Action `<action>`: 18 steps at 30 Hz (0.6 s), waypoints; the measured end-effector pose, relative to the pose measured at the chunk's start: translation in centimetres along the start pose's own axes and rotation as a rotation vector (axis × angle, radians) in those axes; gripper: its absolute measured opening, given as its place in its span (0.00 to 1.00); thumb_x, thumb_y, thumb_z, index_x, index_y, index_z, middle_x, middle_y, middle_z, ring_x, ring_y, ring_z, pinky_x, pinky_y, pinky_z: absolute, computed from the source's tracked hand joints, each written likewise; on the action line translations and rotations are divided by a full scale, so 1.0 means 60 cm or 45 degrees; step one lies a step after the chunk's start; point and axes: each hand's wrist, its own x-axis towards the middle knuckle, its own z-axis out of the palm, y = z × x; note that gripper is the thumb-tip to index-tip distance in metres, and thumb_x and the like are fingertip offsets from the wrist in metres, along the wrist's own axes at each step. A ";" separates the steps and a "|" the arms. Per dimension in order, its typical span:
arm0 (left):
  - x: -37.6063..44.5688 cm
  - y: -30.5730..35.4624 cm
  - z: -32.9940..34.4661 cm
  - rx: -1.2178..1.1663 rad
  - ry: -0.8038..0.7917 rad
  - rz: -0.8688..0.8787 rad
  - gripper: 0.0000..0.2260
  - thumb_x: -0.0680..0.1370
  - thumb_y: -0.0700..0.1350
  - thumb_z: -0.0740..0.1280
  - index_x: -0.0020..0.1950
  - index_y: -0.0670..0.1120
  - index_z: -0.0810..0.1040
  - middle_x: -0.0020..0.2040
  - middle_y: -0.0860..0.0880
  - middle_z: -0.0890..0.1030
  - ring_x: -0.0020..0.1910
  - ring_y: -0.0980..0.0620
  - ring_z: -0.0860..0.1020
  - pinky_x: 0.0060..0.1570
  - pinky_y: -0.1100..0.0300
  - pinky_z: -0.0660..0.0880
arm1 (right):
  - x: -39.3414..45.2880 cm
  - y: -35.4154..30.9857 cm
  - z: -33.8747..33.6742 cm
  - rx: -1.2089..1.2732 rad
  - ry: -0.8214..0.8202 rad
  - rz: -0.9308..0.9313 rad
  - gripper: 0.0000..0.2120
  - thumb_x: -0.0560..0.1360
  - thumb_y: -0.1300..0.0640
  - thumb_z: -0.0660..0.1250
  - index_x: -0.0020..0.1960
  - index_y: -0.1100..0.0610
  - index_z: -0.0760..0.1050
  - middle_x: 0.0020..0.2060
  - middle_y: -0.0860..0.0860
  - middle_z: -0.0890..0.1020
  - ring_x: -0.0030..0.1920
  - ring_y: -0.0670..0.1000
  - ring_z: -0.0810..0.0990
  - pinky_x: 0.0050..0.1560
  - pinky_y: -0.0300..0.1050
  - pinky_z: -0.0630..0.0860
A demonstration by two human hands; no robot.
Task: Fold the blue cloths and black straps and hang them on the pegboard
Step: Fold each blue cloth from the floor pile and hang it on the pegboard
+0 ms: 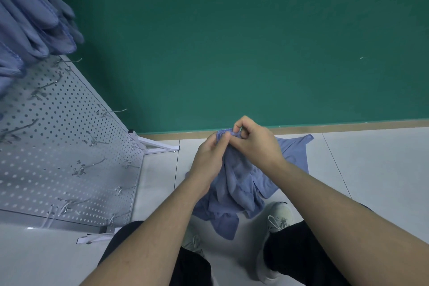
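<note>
Pinching blue cloth [239, 183] top edge with left hand [207, 160] and right hand [254, 141], rest hanging toward 6 o'clock.

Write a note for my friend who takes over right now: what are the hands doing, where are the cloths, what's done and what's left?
Left hand and right hand both pinch the top edge of one blue cloth, which hangs crumpled over the floor.
Done: several folded cloths already hang at the top of the pegboard.
Left: fold this cloth and hang it on a free hook. No black straps are in view.
</note>
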 end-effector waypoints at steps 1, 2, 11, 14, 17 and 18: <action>0.002 -0.003 -0.003 0.031 0.014 0.012 0.13 0.85 0.50 0.59 0.57 0.51 0.83 0.51 0.55 0.86 0.53 0.59 0.83 0.54 0.62 0.76 | -0.001 0.000 0.000 -0.015 0.018 -0.011 0.15 0.74 0.42 0.71 0.38 0.46 0.67 0.28 0.44 0.70 0.32 0.45 0.68 0.36 0.46 0.66; 0.002 -0.004 -0.004 0.079 0.033 0.020 0.14 0.86 0.50 0.57 0.54 0.52 0.83 0.48 0.57 0.86 0.50 0.62 0.82 0.51 0.63 0.75 | -0.001 0.001 0.002 -0.012 0.032 -0.035 0.16 0.74 0.42 0.72 0.37 0.47 0.67 0.31 0.44 0.70 0.34 0.45 0.69 0.37 0.46 0.67; 0.008 -0.002 -0.021 0.362 0.249 0.182 0.17 0.86 0.49 0.56 0.38 0.49 0.71 0.34 0.56 0.73 0.33 0.60 0.70 0.35 0.67 0.67 | 0.017 0.030 -0.004 0.014 -0.277 -0.359 0.11 0.73 0.50 0.76 0.40 0.46 0.73 0.38 0.46 0.76 0.44 0.50 0.72 0.47 0.42 0.67; 0.010 -0.003 -0.024 0.377 0.280 0.237 0.17 0.86 0.49 0.55 0.38 0.47 0.68 0.34 0.55 0.70 0.32 0.61 0.68 0.35 0.68 0.66 | 0.018 0.035 -0.018 0.025 -0.354 -0.254 0.13 0.73 0.45 0.75 0.34 0.44 0.73 0.38 0.44 0.75 0.48 0.50 0.73 0.53 0.45 0.70; 0.014 -0.003 -0.032 0.330 0.350 0.222 0.18 0.86 0.53 0.54 0.42 0.44 0.71 0.37 0.54 0.73 0.36 0.59 0.71 0.41 0.63 0.69 | 0.021 0.045 -0.037 -0.098 -0.293 -0.236 0.14 0.69 0.35 0.71 0.32 0.41 0.72 0.45 0.42 0.76 0.53 0.51 0.72 0.60 0.50 0.69; 0.016 -0.002 -0.036 0.332 0.377 0.229 0.18 0.86 0.53 0.53 0.43 0.43 0.70 0.37 0.53 0.72 0.37 0.57 0.71 0.42 0.60 0.70 | 0.023 0.049 -0.044 -0.189 -0.281 -0.225 0.15 0.69 0.34 0.70 0.32 0.40 0.70 0.50 0.42 0.76 0.56 0.51 0.70 0.62 0.51 0.67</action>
